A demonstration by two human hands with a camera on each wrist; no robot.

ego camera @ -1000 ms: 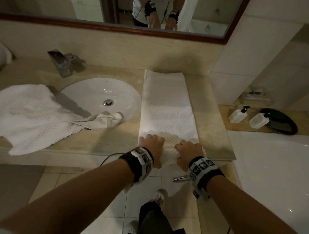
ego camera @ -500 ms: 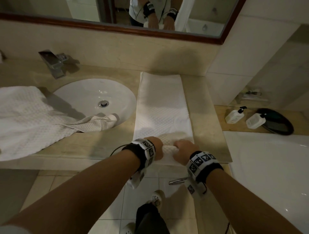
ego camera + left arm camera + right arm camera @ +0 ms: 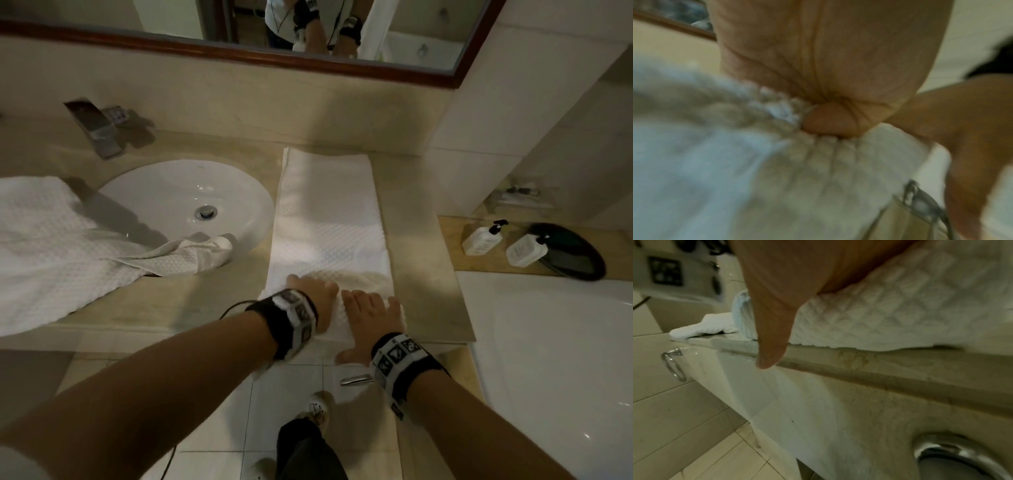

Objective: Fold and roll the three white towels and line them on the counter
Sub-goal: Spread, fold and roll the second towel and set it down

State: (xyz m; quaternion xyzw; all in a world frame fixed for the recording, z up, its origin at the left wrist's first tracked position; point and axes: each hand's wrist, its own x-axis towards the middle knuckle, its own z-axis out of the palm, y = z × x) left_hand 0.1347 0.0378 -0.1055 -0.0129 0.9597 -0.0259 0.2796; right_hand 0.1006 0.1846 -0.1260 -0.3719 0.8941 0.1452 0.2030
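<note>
A white waffle towel (image 3: 329, 212), folded into a long strip, lies on the counter (image 3: 421, 260) right of the sink. Its near end is turned into a short roll (image 3: 337, 325) at the counter's front edge. My left hand (image 3: 315, 291) curls over the roll's left part; in the left wrist view its thumb (image 3: 828, 120) digs into the cloth (image 3: 756, 162). My right hand (image 3: 370, 308) lies on the roll's right part with fingers fairly straight, and its thumb (image 3: 770, 353) hangs down past the counter edge. A second white towel (image 3: 51, 246) lies crumpled at the left, one corner drooping into the sink.
The white sink (image 3: 191, 198) and chrome tap (image 3: 99, 126) are left of the strip. To the right, on a lower ledge, stand two white pump bottles (image 3: 479, 236) and a black dish (image 3: 575, 253) beside the bathtub (image 3: 555, 359). A chrome towel ring (image 3: 673, 365) hangs below the counter.
The near end of the strip has been turned over into a small roll. Both hands went from pinching that end to lying over the roll, a little further onto the counter.
</note>
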